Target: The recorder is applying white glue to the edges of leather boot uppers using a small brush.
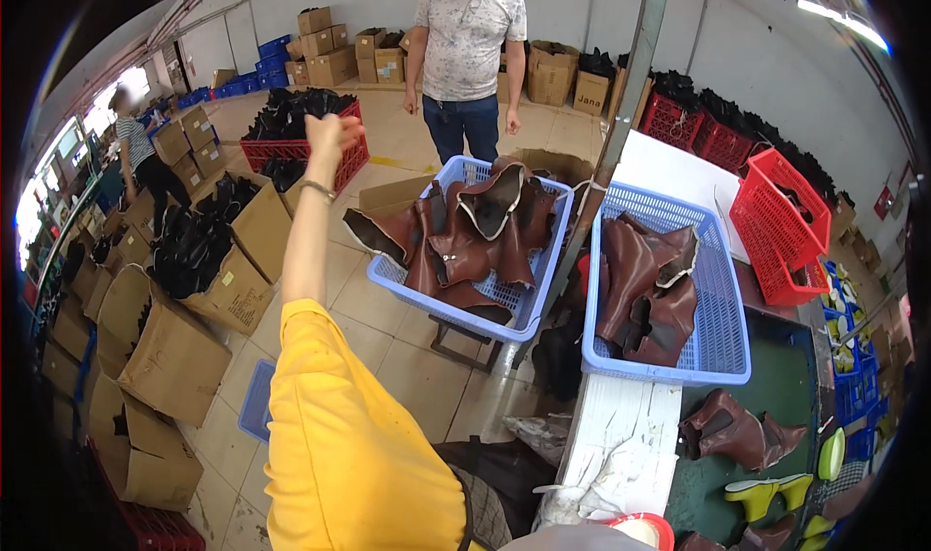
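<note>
My left arm in a yellow sleeve stretches forward and up. At its end my left hand is raised in the air with fingers extended, holding nothing. Behind it stands a red crate heaped with black shoe parts; the hand overlaps it in view and is apart from it. To the right, a blue basket holds several brown leather boot uppers. A second blue basket on the white bench holds more brown boot uppers. My right hand is not in view.
A person faces me beyond the first basket. A metal post rises between the baskets. Open cardboard boxes line the left. On the green conveyor belt lie a brown upper and yellow-green shoe lasts. A red basket leans at right.
</note>
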{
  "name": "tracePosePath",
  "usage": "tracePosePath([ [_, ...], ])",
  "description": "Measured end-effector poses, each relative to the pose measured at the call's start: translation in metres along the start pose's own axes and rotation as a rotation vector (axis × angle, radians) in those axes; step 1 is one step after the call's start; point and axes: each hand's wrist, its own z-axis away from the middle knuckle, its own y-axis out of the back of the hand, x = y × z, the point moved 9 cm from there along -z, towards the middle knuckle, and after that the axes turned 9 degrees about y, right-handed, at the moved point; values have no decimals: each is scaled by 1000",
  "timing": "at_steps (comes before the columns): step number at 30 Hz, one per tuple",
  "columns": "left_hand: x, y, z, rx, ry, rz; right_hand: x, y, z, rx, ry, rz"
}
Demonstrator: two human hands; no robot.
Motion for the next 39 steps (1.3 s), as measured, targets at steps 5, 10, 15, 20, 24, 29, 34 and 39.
tracePosePath([
  [5,55,-111,54,-334,-238,476,4,73,-3,34,3,101],
  [10,57,-253,285,-957,-657,27,12,94,31,248,28,55],
  [15,-49,-349,550,-1856,-728,-231,-22,89,42,288,-77,-14],
  [20,-159,-390,687,-2016,-1154,-48,-64,66,41,138,-126,225],
  [24,-234,-414,727,-2102,-1328,11,-57,57,35,137,39,291],
  [29,-250,-419,728,-2117,-1357,-250,-72,48,32,173,-189,408],
  [34,-241,-420,738,-2115,-1395,-193,-50,62,31,253,-12,439],
  [39,-244,-410,723,-2090,-1295,-207,-40,69,37,166,-129,297],
])
